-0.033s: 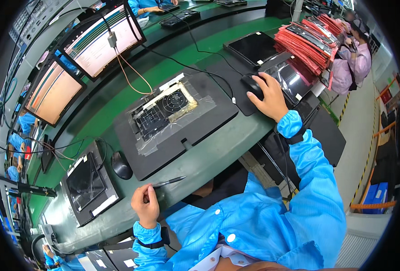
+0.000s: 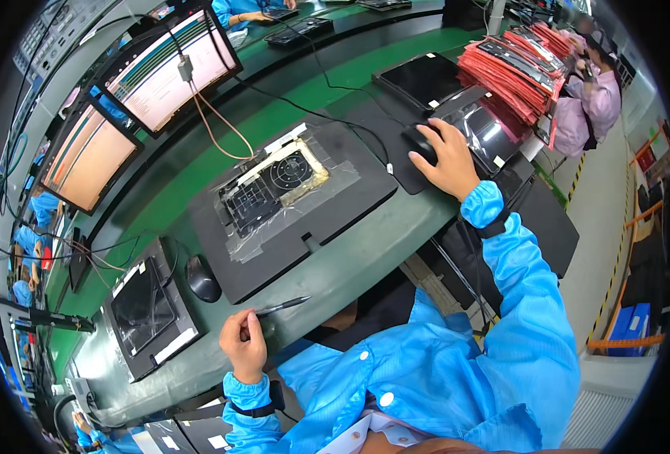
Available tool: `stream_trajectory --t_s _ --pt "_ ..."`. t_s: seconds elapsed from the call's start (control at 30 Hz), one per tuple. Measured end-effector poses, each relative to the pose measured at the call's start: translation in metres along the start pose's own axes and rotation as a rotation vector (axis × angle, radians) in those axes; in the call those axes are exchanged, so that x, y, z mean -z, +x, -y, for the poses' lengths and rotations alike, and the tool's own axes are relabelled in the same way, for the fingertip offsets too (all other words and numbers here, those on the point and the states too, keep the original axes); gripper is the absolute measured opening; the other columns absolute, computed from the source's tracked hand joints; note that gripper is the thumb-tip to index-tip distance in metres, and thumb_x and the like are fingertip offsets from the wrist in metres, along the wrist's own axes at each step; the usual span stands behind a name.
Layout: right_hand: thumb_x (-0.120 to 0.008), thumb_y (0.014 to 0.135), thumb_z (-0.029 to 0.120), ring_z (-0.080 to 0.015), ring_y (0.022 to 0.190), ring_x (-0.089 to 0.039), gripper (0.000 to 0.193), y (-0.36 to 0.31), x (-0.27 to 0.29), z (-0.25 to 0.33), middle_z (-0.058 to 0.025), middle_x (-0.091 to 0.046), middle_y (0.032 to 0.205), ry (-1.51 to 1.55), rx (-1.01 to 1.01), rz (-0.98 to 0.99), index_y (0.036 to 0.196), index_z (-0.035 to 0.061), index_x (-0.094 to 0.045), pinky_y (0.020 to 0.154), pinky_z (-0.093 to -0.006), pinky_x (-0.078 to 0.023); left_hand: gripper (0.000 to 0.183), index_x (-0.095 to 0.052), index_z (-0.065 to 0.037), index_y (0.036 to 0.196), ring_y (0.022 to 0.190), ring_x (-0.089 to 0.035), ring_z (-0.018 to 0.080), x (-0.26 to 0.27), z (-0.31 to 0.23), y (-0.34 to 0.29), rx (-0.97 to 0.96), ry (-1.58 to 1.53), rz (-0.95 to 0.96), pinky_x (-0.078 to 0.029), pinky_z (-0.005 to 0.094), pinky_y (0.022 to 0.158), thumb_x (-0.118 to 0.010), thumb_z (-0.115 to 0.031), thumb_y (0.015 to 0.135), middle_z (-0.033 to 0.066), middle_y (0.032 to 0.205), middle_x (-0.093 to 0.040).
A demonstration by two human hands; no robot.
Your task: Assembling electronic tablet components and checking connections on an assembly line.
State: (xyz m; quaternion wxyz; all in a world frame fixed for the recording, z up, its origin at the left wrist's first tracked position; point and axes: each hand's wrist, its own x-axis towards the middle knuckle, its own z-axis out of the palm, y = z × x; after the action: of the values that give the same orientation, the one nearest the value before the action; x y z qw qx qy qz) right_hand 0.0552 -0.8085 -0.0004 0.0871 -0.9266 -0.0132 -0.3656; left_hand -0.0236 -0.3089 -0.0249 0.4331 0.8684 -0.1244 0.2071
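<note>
My right hand [image 2: 453, 168] rests closed over a black computer mouse [image 2: 419, 144] on a dark mat at the right. At the table's near edge my left hand [image 2: 244, 344] is curled, with a dark pen [image 2: 283, 305] pinched between thumb and fingers; its tip points to the right. Between my hands lies a black foam board [image 2: 274, 261]. Set into its middle is a fixture [image 2: 263, 189] with a round pattern and a grid, edged with clear tape. Left of that board sits a second black mouse [image 2: 203, 278], untouched.
Two monitors [image 2: 170, 76] stand at the far left. A dark panel on a board [image 2: 149, 310] lies at the left. Red-wrapped panels [image 2: 509, 79] are stacked at the far right, beside flat black panels [image 2: 424, 79]. Cables [image 2: 304, 94] cross the green table. Other people work farther off.
</note>
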Motion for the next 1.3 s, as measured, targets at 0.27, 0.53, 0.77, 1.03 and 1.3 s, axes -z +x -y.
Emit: stream_trajectory --t_s 0.27,0.53,0.77,1.03,1.3 --pt "-0.073 0.088 0.041 -0.0378 0.128 -0.051 0.059 0.011 0.006 -0.009 -0.0193 -0.055 0.137 0.020 0.028 0.028 0.131 0.0031 -0.059 0.114 -0.0519 -0.035 0.004 -0.071 -0.001 0.095 0.054 -0.043 0.0102 0.003 -0.006 -0.004 -0.077 0.086 0.005 -0.030 0.0273 0.049 -0.069 -0.001 0.091 0.0023 0.065 -0.052" --pt "-0.067 0.093 0.040 -0.0363 0.143 -0.042 0.063 -0.068 0.058 -0.068 -0.0175 -0.050 0.150 -0.319 -0.310 0.272 0.142 0.0030 -0.053 0.113 -0.0588 -0.033 0.005 -0.072 -0.001 0.094 0.053 -0.044 0.0114 -0.006 -0.027 -0.011 -0.101 -0.041 0.022 -0.031 0.0271 0.049 -0.069 0.000 0.090 0.0029 0.065 -0.053" --pt "-0.075 0.080 0.012 -0.0307 0.127 -0.059 0.052 -0.064 0.060 -0.056 -0.0121 -0.066 0.132 -0.341 -0.077 0.016 0.130 0.0080 -0.065 0.109 -0.0486 -0.039 0.017 -0.074 -0.002 0.102 0.060 -0.060 0.0197 -0.010 -0.087 -0.003 -0.089 -0.238 0.635 -0.048 0.0320 0.057 -0.075 -0.004 0.085 0.0094 0.072 -0.065" --pt "-0.074 0.070 -0.007 -0.0355 0.098 -0.071 0.044 0.000 0.144 0.055 -0.0160 -0.073 0.109 0.174 0.558 -0.143 0.113 0.0012 -0.071 0.085 -0.0438 -0.057 0.079 -0.042 0.001 0.151 0.120 -0.060 0.0351 -0.031 -0.095 0.025 0.490 -1.191 0.937 -0.049 0.0481 0.103 -0.044 -0.061 0.103 0.0219 0.135 -0.059" --pt "-0.069 0.081 0.003 -0.0311 0.108 -0.068 0.034 0.015 0.063 0.137 -0.0133 -0.070 0.114 0.533 0.745 0.045 0.115 0.0030 -0.068 0.092 -0.0414 -0.055 0.033 -0.063 0.003 0.125 0.108 -0.070 0.0297 -0.010 -0.095 0.001 0.806 -1.487 0.131 -0.055 0.0475 0.097 -0.064 -0.006 0.093 0.0171 0.122 -0.070"
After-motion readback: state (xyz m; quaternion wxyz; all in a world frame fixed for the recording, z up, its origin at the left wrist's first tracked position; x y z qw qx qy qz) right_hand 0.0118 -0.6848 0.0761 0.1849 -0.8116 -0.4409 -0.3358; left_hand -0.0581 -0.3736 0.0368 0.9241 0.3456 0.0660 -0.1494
